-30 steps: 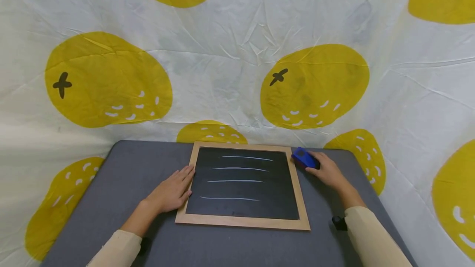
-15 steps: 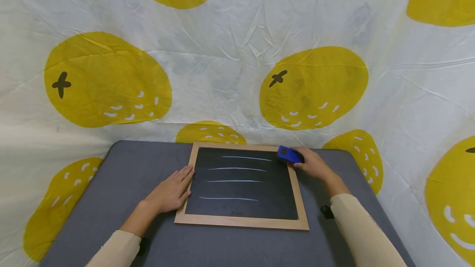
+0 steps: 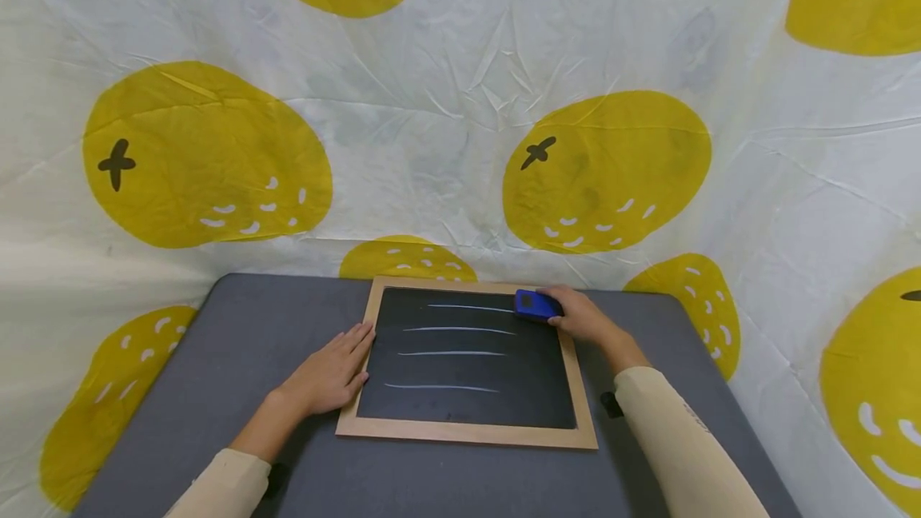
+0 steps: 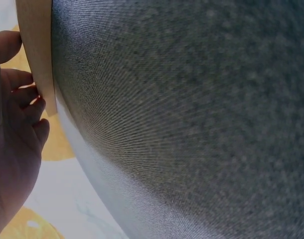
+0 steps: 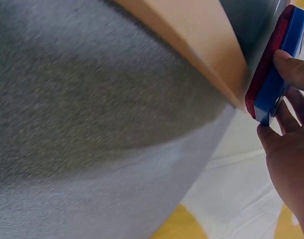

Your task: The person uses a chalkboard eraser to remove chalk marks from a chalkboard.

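A blackboard in a light wooden frame lies on the grey table, with several white chalk lines drawn across it. My left hand rests against the frame's left side, its fingers fairly straight; the left wrist view shows the fingertips touching the wooden edge. At the board's upper right my right hand grips a blue board eraser by its sides. The eraser covers the right end of the top line. In the right wrist view its dark red pad faces the board.
A grey cloth-covered table carries the board, with bare cloth in front and to both sides. Close behind the table's back edge hangs a white curtain printed with yellow fruit shapes.
My right hand has carried the eraser leftward from beside the frame, over its right side and onto the board's top line. The left hand has stayed against the frame.
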